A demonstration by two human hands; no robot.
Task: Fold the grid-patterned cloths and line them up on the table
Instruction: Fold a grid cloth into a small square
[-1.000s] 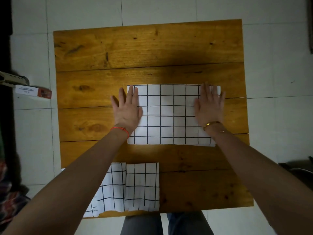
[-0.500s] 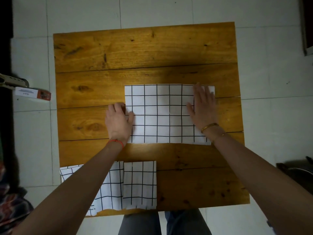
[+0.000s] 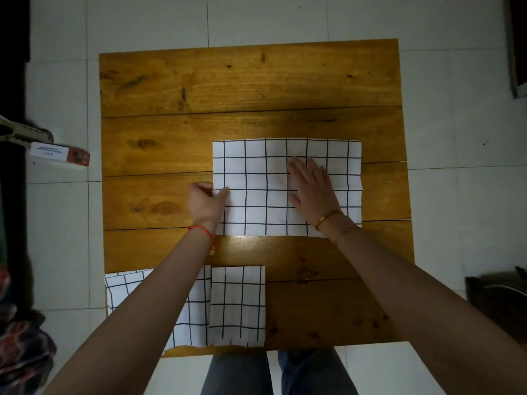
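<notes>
A white cloth with a black grid (image 3: 256, 172) lies flat in the middle of the wooden table (image 3: 228, 81). My left hand (image 3: 206, 203) pinches its left edge, thumb on top and fingers curled under. My right hand (image 3: 312, 189) rests flat on the cloth's right half, fingers straight. Two folded grid cloths lie side by side at the near left edge: one (image 3: 238, 305) in plain view, the other (image 3: 196, 315) partly hidden under my left forearm.
The table stands on a white tiled floor. A small box (image 3: 61, 155) lies on the floor to the left. My legs (image 3: 273, 374) show below the near table edge. Bare wood shows at the far side and near right of the table.
My left hand slid off the cloth's left part to its left edge and closed on it. My right hand moved inward from the right edge toward the cloth's middle, still flat.
</notes>
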